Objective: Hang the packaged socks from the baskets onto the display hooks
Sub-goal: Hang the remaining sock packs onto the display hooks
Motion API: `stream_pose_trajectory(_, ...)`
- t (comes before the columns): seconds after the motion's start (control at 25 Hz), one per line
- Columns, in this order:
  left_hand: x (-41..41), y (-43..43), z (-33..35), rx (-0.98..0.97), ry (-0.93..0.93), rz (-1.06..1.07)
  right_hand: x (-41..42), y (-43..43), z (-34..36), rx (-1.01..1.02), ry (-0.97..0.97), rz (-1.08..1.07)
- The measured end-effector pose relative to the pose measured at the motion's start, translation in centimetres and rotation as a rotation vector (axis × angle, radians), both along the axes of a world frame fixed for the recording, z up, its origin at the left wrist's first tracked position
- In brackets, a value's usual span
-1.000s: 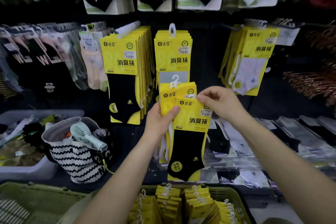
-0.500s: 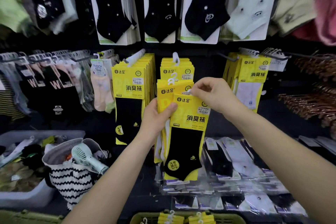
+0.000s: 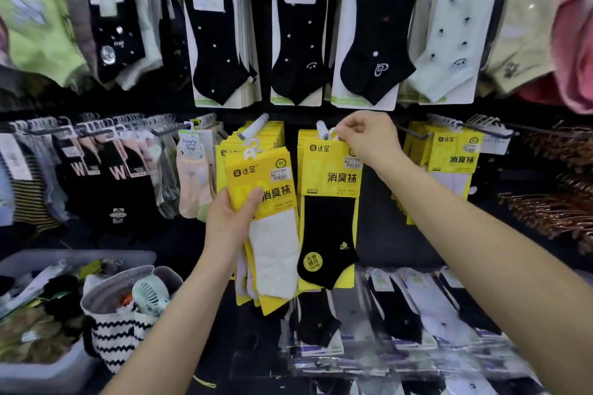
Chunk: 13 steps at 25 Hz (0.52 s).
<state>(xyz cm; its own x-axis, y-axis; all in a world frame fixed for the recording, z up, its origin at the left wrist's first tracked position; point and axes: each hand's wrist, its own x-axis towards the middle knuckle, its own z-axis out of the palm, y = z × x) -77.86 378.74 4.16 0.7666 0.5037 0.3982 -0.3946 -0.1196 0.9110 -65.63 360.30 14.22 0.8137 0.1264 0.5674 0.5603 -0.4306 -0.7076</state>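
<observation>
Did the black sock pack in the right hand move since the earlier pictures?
Yes. The black sock pack rose to the middle display hook; earlier it was held well below that hook. The right hand pinches its top there.

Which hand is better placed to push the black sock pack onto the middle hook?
The right hand: it pinches the top of the black sock pack right at the tip of the middle hook. The left hand is lower and grips a stack of yellow packs.

glossy yellow card sock packs (image 3: 261, 176), white plastic hanger tabs (image 3: 251, 148), knit cloth socks (image 3: 276, 247)
</observation>
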Motion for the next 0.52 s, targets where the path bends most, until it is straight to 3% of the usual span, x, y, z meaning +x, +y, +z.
stream_pose_trajectory(0.52,-0.4,1.6,1.0,0.075,0.002,0.059,0.6,1.2,-0.1,-0.223,-0.043,-0.103)
